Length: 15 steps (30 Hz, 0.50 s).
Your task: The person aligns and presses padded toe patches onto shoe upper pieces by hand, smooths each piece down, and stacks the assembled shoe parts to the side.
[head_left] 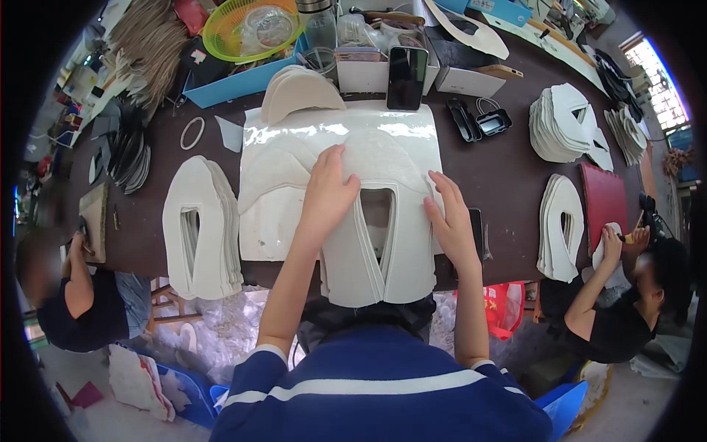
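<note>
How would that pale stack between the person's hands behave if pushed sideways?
The stack would probably slide apart, since its layered edges look uneven and unbound. Each layer looks thin, so likely light and bendy. Its near end seems to overhang the table, so it might droop.

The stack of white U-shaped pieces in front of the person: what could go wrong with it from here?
The white stack seems to overhang the near edge of the brown table, so it might slide off. Its layers are fanned unevenly; the left hand could push them further askew.
</note>
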### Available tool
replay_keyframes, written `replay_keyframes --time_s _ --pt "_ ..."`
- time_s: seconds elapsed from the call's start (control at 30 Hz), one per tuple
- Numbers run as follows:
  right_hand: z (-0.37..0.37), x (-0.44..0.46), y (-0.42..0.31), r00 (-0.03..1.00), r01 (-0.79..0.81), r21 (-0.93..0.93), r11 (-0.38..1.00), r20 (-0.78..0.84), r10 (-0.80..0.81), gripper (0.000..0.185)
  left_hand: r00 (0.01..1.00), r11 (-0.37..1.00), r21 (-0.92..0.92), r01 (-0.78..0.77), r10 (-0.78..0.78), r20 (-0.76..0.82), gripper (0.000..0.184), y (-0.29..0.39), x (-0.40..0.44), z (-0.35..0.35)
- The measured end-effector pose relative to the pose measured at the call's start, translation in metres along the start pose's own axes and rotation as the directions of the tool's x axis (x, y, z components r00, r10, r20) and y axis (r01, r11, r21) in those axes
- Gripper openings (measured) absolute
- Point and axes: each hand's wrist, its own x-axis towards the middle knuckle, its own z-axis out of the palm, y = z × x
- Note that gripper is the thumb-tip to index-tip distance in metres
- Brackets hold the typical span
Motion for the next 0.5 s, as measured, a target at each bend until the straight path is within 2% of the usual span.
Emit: replay_keyframes --time_s 0.1,0.13,0.3,0.4,0.5 --pt "-0.001 -0.001 -0.007 0.998 0.043 0.003 0.999 -0.043 -0.043 0.041 0.977 0.977 -0.108 0.182 -0.168 0.13 0.057 0.01 0.011 -0.015" --pt "-0.001 -0.002 -0.009 0.997 0.056 0.005 0.998 -0.048 -0.056 0.04 0.976 0.977 -0.101 0.187 -0.173 0.133 0.056 0.011 0.013 -0.016" --pt "-0.002 -0.005 -0.012 0.995 0.08 0.047 0.996 -0.064 -0.077 0.035 0.977 0.976 -0.099 0.194 -0.183 0.11 0.05 0.012 0.022 -0.017" --pt "-0.004 -0.006 -0.013 0.993 0.082 0.069 0.994 -0.087 -0.075 0.032 0.996 0.984 -0.153 0.091 -0.093 -0.007 0.046 0.01 0.02 -0.012" --pt "-0.006 -0.007 -0.016 0.991 0.071 0.104 0.992 -0.124 -0.058 0.031 0.997 0.914 -0.402 0.055 -0.071 -0.024 0.041 0.014 0.016 -0.013"
